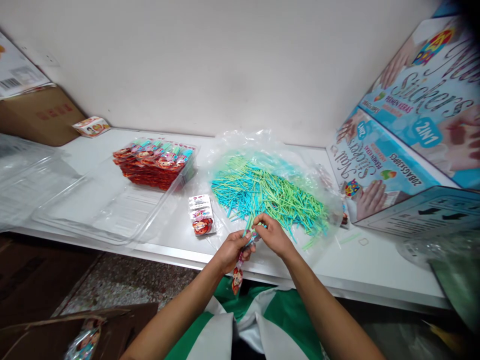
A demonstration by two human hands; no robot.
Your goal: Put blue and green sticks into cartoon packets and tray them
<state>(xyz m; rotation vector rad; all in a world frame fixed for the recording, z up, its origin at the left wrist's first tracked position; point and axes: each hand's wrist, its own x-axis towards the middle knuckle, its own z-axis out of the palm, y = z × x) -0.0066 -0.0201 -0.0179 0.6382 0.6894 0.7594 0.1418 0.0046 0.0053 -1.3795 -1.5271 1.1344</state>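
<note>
My left hand (230, 251) is closed around a small clear packet with a red cartoon figure (237, 281), which hangs down below the fingers. Pale green and blue thin plastic sticks (247, 226) stick up from the top of that grip. My right hand (275, 235) is pinched at the same spot, its fingertips on the sticks and the packet's upper end; exactly what they grip is partly hidden. Just beyond the hands, a large heap of green and blue sticks (270, 192) lies on an opened clear plastic bag (258, 142). A small stack of printed cards (202, 216) lies to the left.
Filled red packets (153, 162) are piled beside a clear plastic tray (101, 205) on the white table (378, 272). Blue printed boxes (382, 150) stand at the right, a brown carton (37, 115) at the left. Another carton (123, 330) is below the table edge.
</note>
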